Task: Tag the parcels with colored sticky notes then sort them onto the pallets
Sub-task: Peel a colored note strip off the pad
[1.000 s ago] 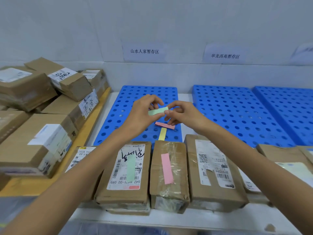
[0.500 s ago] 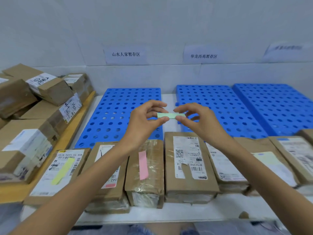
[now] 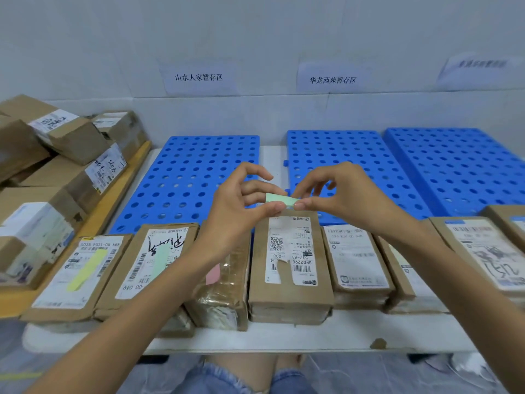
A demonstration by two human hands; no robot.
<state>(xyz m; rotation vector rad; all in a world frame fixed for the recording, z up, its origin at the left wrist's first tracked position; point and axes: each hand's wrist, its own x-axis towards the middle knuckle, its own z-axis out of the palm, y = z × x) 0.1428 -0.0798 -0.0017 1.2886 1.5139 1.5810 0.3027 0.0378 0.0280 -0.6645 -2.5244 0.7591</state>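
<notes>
A small green sticky note (image 3: 281, 200) is pinched at both ends, by my left hand (image 3: 241, 206) and my right hand (image 3: 341, 194), above the far end of a brown parcel (image 3: 289, 263) with a torn white label. A row of parcels lies along the table's front edge. The leftmost parcel (image 3: 82, 268) carries a yellow note, the parcel beside it (image 3: 153, 260) a green note, and the taped parcel (image 3: 224, 282) a pink note. Behind the row lie three blue perforated pallets, left (image 3: 193, 177), middle (image 3: 341, 166) and right (image 3: 460, 166), all bare.
A pile of untagged cardboard boxes (image 3: 56, 155) sits on a yellow board at the left. More parcels (image 3: 488, 251) continue the row to the right. Paper signs (image 3: 199, 78) hang on the white wall above each pallet. My knees show below the table's front edge.
The view has swung right along the parcel row. Both hands still pinch the green note, which now hovers over the torn-label parcel instead of the gap between the pallets.
</notes>
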